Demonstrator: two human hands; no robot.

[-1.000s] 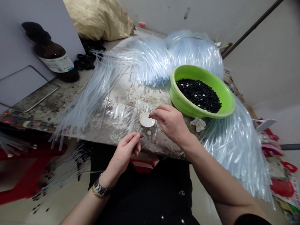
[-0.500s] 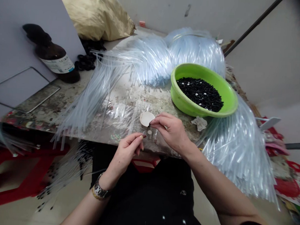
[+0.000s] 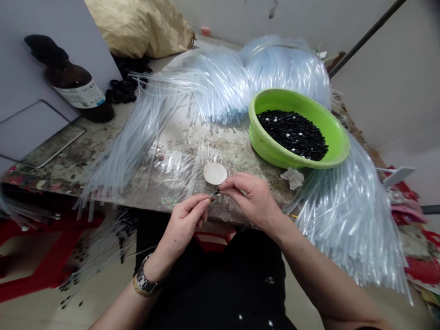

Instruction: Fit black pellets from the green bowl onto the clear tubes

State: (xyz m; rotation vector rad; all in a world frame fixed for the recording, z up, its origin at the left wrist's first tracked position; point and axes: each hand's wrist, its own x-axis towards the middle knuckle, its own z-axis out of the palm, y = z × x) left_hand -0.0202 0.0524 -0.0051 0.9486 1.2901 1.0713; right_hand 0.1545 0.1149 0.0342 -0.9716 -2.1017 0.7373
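My left hand [image 3: 184, 225] is closed in a pinch on the end of a thin clear tube [image 3: 208, 199] at the table's near edge. My right hand [image 3: 248, 197] is closed too, pinching a small black piece against that tube end, so the fingertips of both hands meet. Just beyond them lies a small round white lid [image 3: 215, 173]. A green bowl [image 3: 334, 136] full of small black pieces stands further back on the right. Heaps of clear plastic tubes [image 3: 216, 87] cover the table.
A brown glass bottle [image 3: 77, 88] stands at the back left beside a grey board [image 3: 21, 127]. A tan sack [image 3: 135, 18] and black rings [image 3: 123, 90] lie behind. More tubes [image 3: 352, 219] hang off the right edge. A red stool [image 3: 29, 259] stands low left.
My right hand drew back from the white lid toward me with a black piece and met my left hand, which rose slightly with the tube end.
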